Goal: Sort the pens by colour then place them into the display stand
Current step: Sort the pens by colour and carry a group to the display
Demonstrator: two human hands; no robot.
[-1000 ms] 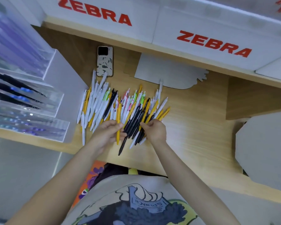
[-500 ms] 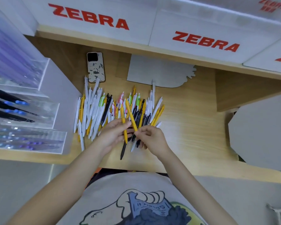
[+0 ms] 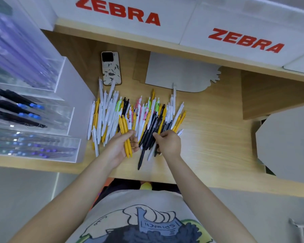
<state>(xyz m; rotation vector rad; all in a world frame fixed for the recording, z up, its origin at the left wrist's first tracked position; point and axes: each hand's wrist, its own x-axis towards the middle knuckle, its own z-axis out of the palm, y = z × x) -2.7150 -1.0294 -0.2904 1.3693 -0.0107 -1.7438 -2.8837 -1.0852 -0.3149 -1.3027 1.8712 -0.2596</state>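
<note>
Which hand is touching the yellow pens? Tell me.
Touching: the left hand. The head view shows its fingers curled round the bunch of yellow pens; the right hand is apart from that bunch.

A loose heap of pens [image 3: 147, 116], white, yellow, black, a few green and pink, lies fanned across the wooden tabletop [image 3: 214, 137]. A few yellow pens [image 3: 125, 132] stand lifted together above its left half. The clear acrylic display stand [image 3: 42, 109] sits left, its stepped tiers holding what look like dark and purple pens.
</note>
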